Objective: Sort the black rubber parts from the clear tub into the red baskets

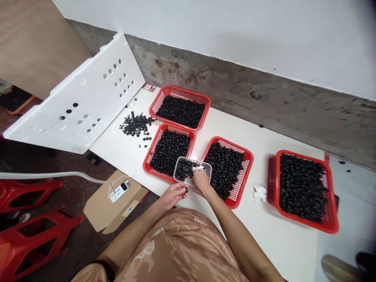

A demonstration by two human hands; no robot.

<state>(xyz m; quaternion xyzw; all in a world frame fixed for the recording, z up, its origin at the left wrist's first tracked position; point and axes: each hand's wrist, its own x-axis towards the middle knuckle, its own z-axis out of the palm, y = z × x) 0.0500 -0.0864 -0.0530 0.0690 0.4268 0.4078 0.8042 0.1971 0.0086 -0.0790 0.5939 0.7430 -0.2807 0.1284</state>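
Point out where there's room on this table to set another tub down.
The white tabletop has room in front of the far-right red basket, beside the right forearm, and along the wall behind that basket. Crowded: the middle, where the clear plastic tub sits over two red baskets under the right hand, with the left hand beside it.

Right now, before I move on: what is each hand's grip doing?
Left hand: closed, holding a black ring.
Right hand: down in the clear tub among the rings; cannot tell if it is holding any.
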